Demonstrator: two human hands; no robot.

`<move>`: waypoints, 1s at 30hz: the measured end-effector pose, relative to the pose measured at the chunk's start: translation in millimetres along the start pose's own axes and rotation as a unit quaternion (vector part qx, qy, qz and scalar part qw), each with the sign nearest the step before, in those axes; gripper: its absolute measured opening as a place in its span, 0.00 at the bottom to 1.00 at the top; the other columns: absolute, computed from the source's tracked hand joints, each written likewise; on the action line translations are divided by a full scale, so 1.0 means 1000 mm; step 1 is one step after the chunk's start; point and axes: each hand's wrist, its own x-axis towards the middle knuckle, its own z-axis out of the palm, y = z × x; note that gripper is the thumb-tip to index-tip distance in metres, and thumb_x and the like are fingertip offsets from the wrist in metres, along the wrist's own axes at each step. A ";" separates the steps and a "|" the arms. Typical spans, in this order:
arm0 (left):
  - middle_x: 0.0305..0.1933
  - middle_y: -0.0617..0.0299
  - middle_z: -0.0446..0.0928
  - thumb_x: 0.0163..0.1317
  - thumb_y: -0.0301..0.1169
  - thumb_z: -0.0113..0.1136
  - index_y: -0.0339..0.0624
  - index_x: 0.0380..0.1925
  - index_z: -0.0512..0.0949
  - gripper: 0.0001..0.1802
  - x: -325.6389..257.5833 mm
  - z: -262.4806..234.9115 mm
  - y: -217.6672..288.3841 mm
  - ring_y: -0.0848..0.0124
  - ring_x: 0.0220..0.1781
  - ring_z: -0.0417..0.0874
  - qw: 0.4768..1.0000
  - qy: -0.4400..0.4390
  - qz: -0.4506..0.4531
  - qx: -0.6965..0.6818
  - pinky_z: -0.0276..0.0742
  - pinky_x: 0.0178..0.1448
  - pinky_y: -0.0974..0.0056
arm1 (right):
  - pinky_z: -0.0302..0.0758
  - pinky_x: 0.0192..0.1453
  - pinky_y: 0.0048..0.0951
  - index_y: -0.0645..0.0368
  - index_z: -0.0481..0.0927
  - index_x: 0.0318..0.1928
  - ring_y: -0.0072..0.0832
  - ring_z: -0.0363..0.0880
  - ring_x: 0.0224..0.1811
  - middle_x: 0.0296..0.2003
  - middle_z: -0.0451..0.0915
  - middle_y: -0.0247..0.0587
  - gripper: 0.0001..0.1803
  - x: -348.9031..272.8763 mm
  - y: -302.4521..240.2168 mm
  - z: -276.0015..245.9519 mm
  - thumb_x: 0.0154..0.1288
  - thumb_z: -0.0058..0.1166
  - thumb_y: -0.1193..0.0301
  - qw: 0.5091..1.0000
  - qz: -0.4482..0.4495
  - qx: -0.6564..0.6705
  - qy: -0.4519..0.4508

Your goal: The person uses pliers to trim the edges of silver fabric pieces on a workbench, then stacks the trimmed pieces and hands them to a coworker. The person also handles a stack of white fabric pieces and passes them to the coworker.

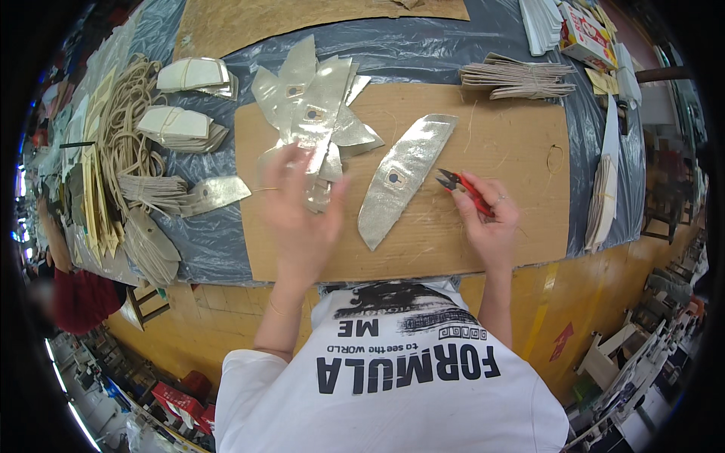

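My right hand [492,226] grips small red-handled cutting pliers [477,198], their dark jaws parted and pointing left. Just beyond the jaws, one long, shiny silver-gold cut piece [406,175] lies flat and slanted, with a small hole ringed by a pale patch. My left hand [300,219] is blurred by motion, its thumb and fingers spread over the near end of a fanned pile of similar shiny pieces [313,113]. I see nothing in its fingers. Under all this lies a brown cardboard sheet [521,158].
Bundled white-topped pieces [177,124], a coil of beige cord [128,106] and stacked pieces [151,245] crowd the left. A tied beige bundle [517,78] lies at the cardboard's far right edge. Farther right are a box [585,36] and a long bundle [603,200]. Grey plastic [219,234] covers the table.
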 end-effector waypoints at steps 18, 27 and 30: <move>0.47 0.50 0.75 0.60 0.20 0.64 0.34 0.38 0.80 0.06 -0.030 0.046 0.017 0.55 0.45 0.81 0.957 -0.155 -0.097 -0.226 0.77 0.47 0.57 | 0.76 0.32 0.26 0.60 0.87 0.49 0.26 0.80 0.29 0.32 0.81 0.41 0.16 -0.006 -0.003 0.022 0.59 0.68 0.73 0.993 -0.029 -0.063 -0.092; 0.46 0.51 0.75 0.62 0.19 0.61 0.34 0.36 0.78 0.04 -0.032 0.048 0.014 0.56 0.43 0.80 0.951 -0.150 -0.113 -0.245 0.77 0.47 0.59 | 0.71 0.29 0.28 0.55 0.89 0.46 0.28 0.74 0.24 0.28 0.79 0.36 0.13 -0.011 0.005 0.030 0.60 0.68 0.70 0.987 -0.075 -0.138 -0.043; 0.45 0.51 0.76 0.64 0.19 0.59 0.34 0.35 0.77 0.01 -0.033 0.045 0.016 0.58 0.42 0.80 0.921 -0.112 -0.185 -0.323 0.77 0.47 0.59 | 0.71 0.30 0.25 0.58 0.88 0.46 0.24 0.75 0.26 0.29 0.80 0.36 0.12 -0.013 0.006 0.029 0.61 0.67 0.72 0.993 -0.051 -0.100 -0.029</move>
